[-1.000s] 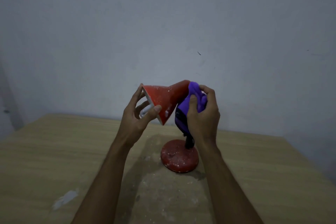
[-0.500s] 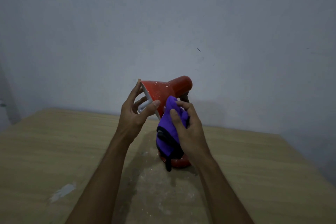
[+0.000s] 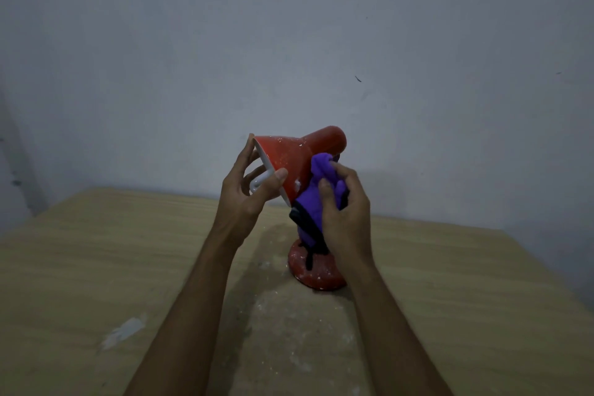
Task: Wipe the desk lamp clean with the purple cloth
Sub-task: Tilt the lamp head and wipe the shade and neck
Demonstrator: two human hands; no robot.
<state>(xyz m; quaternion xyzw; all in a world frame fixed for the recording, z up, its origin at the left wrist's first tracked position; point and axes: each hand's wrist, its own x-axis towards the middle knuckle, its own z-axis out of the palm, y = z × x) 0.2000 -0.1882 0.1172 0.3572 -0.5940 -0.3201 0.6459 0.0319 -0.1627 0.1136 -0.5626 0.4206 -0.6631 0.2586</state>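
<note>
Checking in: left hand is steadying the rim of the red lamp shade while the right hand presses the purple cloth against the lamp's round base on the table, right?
Not quite. In the head view the right hand presses the purple cloth against the lamp shade, not the base, which sits bare below. The left hand does steady the rim.

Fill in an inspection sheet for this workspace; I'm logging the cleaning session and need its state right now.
Surface: wooden table, white dust and a white smear on it.
Job's things: red desk lamp standing on its base, white specks on shade and base; purple cloth pressed against the shade's underside.
Clutter: nothing seen.
Grippers: left hand grips the shade rim; right hand holds the cloth.
Cables: nothing clearly seen; a dark strip hanging by the base may be cloth trim.
Surroundings: plain grey wall, dim light.
</note>
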